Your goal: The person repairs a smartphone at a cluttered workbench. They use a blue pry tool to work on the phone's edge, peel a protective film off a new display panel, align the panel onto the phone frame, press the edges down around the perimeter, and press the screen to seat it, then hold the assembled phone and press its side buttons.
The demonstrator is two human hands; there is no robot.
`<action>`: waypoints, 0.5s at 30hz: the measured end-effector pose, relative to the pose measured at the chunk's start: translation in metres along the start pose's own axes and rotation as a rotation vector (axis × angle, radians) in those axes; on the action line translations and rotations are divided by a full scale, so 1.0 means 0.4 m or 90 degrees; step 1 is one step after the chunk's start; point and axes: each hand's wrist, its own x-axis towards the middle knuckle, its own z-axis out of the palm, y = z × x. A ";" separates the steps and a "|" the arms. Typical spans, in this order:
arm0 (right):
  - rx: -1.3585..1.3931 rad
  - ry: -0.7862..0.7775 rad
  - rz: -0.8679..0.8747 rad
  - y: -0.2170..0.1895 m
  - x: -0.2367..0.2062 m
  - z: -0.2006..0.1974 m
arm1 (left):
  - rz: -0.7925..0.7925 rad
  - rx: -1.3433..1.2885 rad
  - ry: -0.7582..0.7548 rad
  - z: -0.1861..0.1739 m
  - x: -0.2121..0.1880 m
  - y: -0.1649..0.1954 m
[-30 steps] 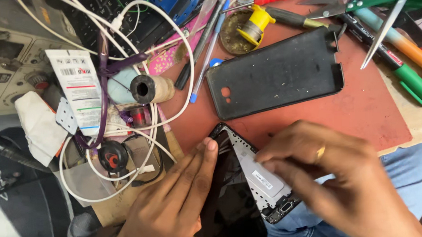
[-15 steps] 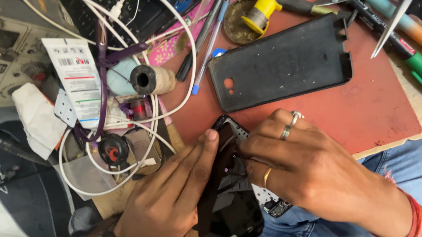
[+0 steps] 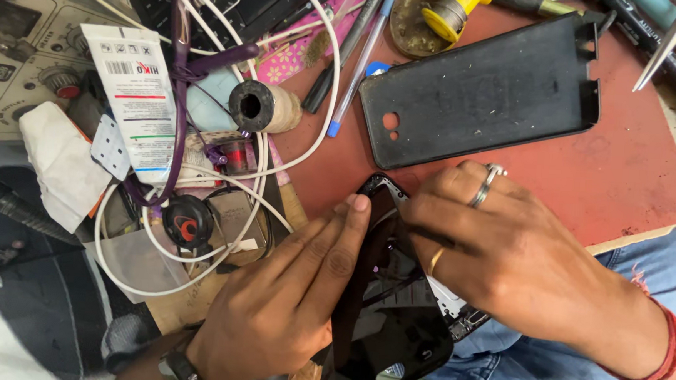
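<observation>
Down by the person's lap, both hands hold a black phone (image 3: pixel 393 324) at the edge of the red mat (image 3: pixel 632 174). Left hand (image 3: pixel 285 311) lies flat along its side; right hand (image 3: pixel 504 253) pinches its top. A black phone case (image 3: pixel 482 90) lies nearby, nothing inside it.

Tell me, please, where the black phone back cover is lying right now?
In the head view, the black back cover lies flat on the red mat, upper right of centre, just beyond the right hand and beside the blue pen.
</observation>
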 end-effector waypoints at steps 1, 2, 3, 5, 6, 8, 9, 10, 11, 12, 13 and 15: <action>0.005 -0.002 0.016 0.000 0.001 0.002 | 0.001 -0.007 -0.001 0.001 0.000 -0.001; 0.010 -0.003 0.031 0.001 0.002 0.002 | 0.002 -0.014 -0.001 0.001 0.000 -0.002; 0.019 -0.007 0.043 0.001 0.003 0.002 | 0.001 -0.014 -0.002 0.002 0.000 -0.002; 0.037 -0.015 0.065 0.001 0.004 0.002 | -0.002 -0.014 -0.004 0.001 0.000 -0.001; 0.047 -0.011 0.061 0.002 0.003 -0.001 | -0.003 -0.005 -0.001 0.003 0.001 0.000; 0.066 -0.004 0.051 0.005 0.000 -0.007 | -0.005 0.014 0.005 0.004 0.002 0.001; 0.062 -0.002 0.055 0.003 -0.005 -0.013 | 0.002 0.015 0.006 0.003 0.002 -0.001; 0.059 0.000 0.058 -0.002 -0.013 -0.024 | 0.008 0.016 0.008 0.002 0.001 -0.003; 0.056 0.001 0.061 -0.008 -0.021 -0.031 | 0.014 0.016 0.009 0.000 0.000 -0.006; -0.004 -0.021 0.059 -0.016 -0.030 -0.034 | 0.017 0.006 0.005 -0.002 0.000 -0.008; -0.066 -0.043 0.056 -0.028 -0.041 -0.037 | 0.020 -0.004 0.003 -0.003 -0.001 -0.010; -0.170 -0.104 0.064 -0.063 -0.068 -0.034 | 0.020 -0.010 0.001 -0.006 -0.002 -0.014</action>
